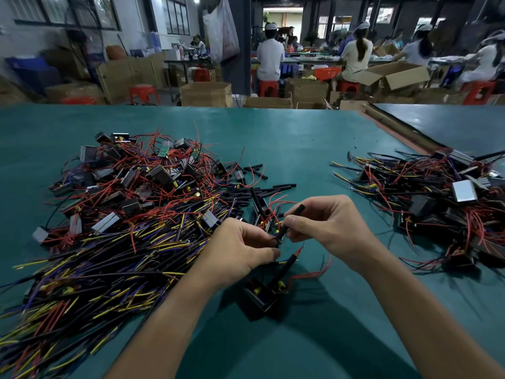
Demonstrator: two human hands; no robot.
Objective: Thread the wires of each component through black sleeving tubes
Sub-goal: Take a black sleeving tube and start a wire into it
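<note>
1. Two hands meet over the green table point(300, 149): the right hand point(325, 222) pinches a black tube point(300, 209) between thumb and forefinger.
2. The left hand point(240, 247) has its fingers curled, pinching wires point(271, 208) at the tube's lower end.
3. Just below both hands, a black component point(262, 296) lies on the table, with a second tube point(287, 266) on its wires.
4. One pile point(131, 203) of wired parts lies left of the left hand, and another heap point(442, 198) lies right of the right hand.

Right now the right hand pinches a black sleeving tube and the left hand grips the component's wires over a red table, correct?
No: the table is teal green, not red, as the head view shows. The right hand does pinch the black sleeving tube, and the left hand grips the wires.
</note>
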